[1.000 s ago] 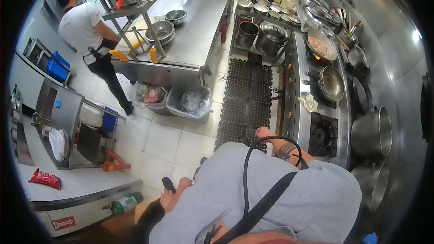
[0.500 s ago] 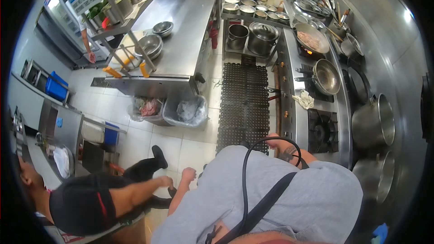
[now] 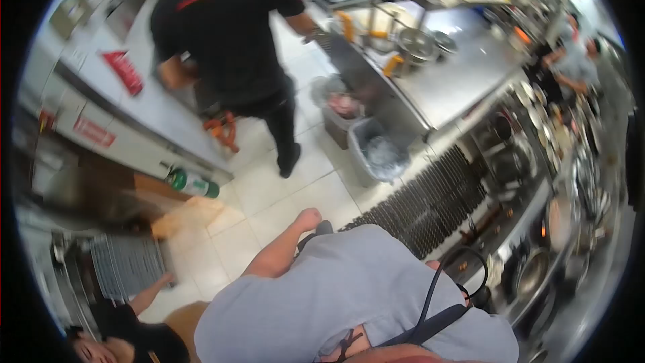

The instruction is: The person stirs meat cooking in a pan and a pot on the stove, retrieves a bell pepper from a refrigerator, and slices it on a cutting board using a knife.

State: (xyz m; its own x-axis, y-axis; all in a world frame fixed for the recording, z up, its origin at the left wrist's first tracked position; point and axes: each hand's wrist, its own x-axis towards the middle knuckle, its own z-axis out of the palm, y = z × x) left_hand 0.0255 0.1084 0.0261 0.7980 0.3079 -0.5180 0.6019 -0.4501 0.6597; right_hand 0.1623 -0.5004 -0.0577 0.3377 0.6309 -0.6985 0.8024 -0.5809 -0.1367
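Note:
My left hand point(image 3: 310, 219) hangs in front of my grey shirt point(image 3: 322, 282), its fingers curled in, and nothing shows in it. Beneath it are the pale floor tiles point(image 3: 262, 195) and a dark shoe. Only a small part of my right hand point(image 3: 433, 265) shows past the shirt, beside a black cable loop point(image 3: 463, 249); its fingers are hidden. The black ribbed mat point(image 3: 430, 202) lies ahead of my body.
A person in black point(image 3: 228, 33) walks ahead on the left; another person point(image 3: 144, 336) is at the lower left. A lined bin point(image 3: 379, 151) stands by the steel table point(image 3: 463, 74). Pans point(image 3: 533, 272) sit on the stove at right. A green cylinder point(image 3: 195, 183) is left.
My view has turned left, so the table and stove have shifted right. The person in black has moved from the lower left to farther ahead. Another person has appeared at the lower left.

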